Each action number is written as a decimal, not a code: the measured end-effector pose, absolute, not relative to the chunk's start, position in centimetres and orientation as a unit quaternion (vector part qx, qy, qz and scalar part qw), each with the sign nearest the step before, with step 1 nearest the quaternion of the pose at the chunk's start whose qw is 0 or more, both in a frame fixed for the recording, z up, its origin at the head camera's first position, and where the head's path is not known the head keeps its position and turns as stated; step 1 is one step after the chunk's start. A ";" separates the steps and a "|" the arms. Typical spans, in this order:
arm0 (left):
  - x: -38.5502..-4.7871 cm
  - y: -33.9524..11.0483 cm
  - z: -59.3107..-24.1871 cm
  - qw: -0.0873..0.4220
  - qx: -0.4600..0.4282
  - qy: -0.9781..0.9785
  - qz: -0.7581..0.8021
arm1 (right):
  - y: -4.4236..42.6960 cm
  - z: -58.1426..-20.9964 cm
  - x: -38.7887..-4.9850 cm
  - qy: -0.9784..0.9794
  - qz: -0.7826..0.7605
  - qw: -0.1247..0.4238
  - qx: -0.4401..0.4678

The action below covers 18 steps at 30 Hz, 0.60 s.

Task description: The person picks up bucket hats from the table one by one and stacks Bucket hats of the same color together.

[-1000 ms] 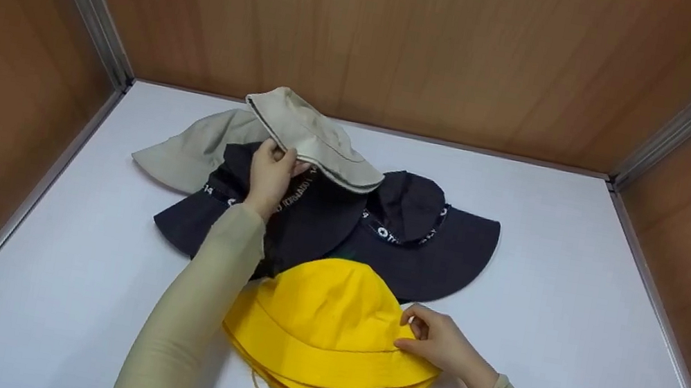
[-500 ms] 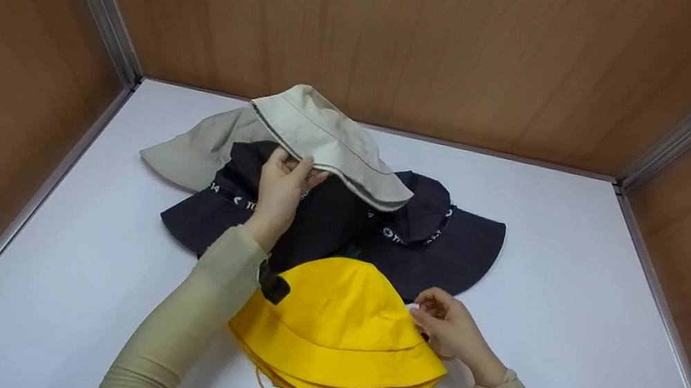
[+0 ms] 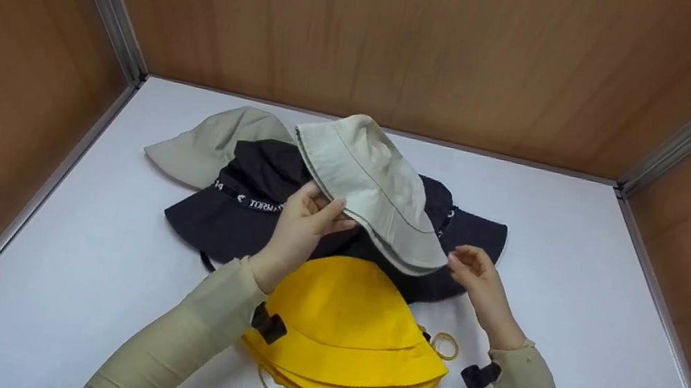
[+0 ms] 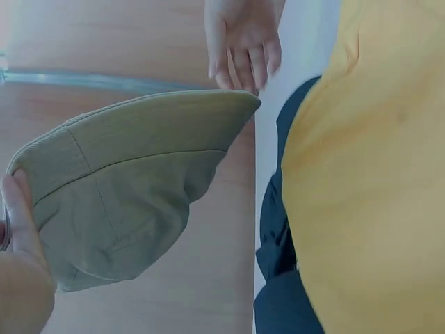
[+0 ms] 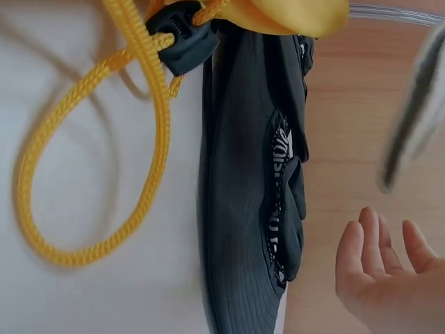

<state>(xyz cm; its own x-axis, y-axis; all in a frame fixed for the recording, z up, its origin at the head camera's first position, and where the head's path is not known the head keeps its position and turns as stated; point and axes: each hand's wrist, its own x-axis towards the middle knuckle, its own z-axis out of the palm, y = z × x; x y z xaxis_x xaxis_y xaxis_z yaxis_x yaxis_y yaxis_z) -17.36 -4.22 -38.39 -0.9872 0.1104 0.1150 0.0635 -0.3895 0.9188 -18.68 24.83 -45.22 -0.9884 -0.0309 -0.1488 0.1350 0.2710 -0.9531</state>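
Observation:
My left hand [image 3: 301, 229] pinches the brim of a pale cream bucket hat [image 3: 382, 183], raised and tilted over the other hats. In the left wrist view that hat [image 4: 132, 181] slants across the middle, with the left thumb and fingers at one end of its brim. Close to the brim's other end is my right hand [image 3: 482, 291], its fingers loosely bent. The right wrist view leaves a small gap between the right hand [image 5: 389, 278] and the hat's blurred edge [image 5: 410, 118]. Below lie stacked yellow bucket hats [image 3: 346, 317].
Dark hats with white lettering [image 3: 235, 225] lie behind the yellow ones, partly covered. A beige hat [image 3: 213, 144] lies at the back left. A yellow cord [image 5: 161, 132] with a black cord lock [image 5: 182, 38] loops on the white table [image 3: 594, 299]. Wooden panels [image 3: 399, 41] surround it.
My left hand has lifted the cream hat off the pile and brought it right and nearer. My right hand has left the yellow hats and risen toward the cream hat's brim.

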 end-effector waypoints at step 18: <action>-15.8 -5.6 -41.9 0.081 0.097 0.622 0.772 | 25.4 -46.6 -18.3 0.695 -0.695 0.165 -0.088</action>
